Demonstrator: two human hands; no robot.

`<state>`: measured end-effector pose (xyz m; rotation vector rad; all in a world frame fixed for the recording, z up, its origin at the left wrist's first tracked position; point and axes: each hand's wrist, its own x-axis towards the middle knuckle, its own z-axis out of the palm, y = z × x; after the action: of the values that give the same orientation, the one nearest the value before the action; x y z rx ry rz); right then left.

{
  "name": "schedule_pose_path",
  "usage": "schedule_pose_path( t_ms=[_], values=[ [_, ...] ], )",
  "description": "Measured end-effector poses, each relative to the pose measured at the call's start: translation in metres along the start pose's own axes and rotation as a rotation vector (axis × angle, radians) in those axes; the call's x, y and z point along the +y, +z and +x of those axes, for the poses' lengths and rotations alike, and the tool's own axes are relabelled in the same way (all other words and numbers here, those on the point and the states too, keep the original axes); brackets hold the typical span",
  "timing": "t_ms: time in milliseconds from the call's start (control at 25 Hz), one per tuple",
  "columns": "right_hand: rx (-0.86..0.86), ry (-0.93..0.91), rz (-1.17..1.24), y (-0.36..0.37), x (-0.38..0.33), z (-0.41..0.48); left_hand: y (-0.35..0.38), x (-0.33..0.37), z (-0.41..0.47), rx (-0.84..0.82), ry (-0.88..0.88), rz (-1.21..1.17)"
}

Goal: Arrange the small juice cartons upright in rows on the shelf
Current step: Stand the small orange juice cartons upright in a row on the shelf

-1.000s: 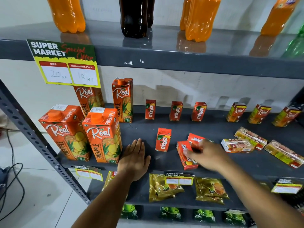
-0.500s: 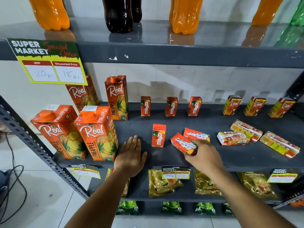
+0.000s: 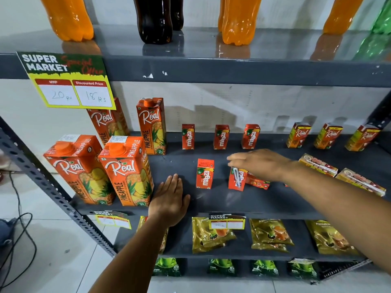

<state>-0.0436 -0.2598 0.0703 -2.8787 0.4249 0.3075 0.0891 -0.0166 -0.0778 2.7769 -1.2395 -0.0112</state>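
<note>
Three small red Maaza cartons stand upright in the back row (image 3: pixel 188 136), (image 3: pixel 221 137), (image 3: pixel 250 136). In front of them a fourth Maaza carton (image 3: pixel 204 174) stands upright. Beside it another Maaza carton (image 3: pixel 237 179) stands upright, straw side towards me. My right hand (image 3: pixel 262 163) lies over its top with fingers stretched out. Behind that one a Maaza carton (image 3: pixel 257 183) lies flat. My left hand (image 3: pixel 169 199) rests flat on the grey shelf (image 3: pixel 211 200). Three small Real cartons (image 3: pixel 328 136) stand at the back right; two more (image 3: pixel 317 164), (image 3: pixel 359 181) lie flat.
Large Real pineapple cartons (image 3: pixel 127 172) stand at the shelf's left end, just left of my left hand. Soda bottles (image 3: pixel 238 20) fill the shelf above, with a price sign (image 3: pixel 67 81) hanging from its edge. Gold packets (image 3: pixel 211 233) lie on the shelf below.
My right hand lifted a flat Maaza carton, turned it and set it upright beside the front one; the fingers now spread over its top. My left hand stayed flat on the shelf.
</note>
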Motion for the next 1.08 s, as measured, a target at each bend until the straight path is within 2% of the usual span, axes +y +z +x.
schedule_pose_path(
  t_ms=[280,440,520,720,840,1000,1080],
  values=[
    [-0.040,-0.070,-0.023,-0.009,-0.004,-0.004,0.000,0.000,-0.001,-0.004,-0.004,-0.014],
    [-0.038,-0.228,-0.381,-0.015,-0.005,-0.003,0.000,-0.001,0.000,-0.008,0.002,-0.012],
    [0.037,-0.215,-0.520,-0.014,-0.006,0.003,0.001,-0.001,0.000,-0.011,-0.001,-0.001],
    [0.179,0.077,-0.443,-0.001,-0.021,0.014,0.003,-0.001,0.001,-0.016,-0.006,0.004],
    [0.172,0.272,-0.337,0.006,-0.034,0.017,0.002,-0.001,0.001,-0.011,-0.006,-0.003],
    [0.164,0.329,-0.160,0.004,-0.030,0.016,0.003,-0.002,0.000,-0.003,0.003,-0.019],
    [0.236,0.324,0.136,-0.007,-0.007,0.010,0.004,-0.002,0.001,-0.003,0.010,-0.025]
  ],
)
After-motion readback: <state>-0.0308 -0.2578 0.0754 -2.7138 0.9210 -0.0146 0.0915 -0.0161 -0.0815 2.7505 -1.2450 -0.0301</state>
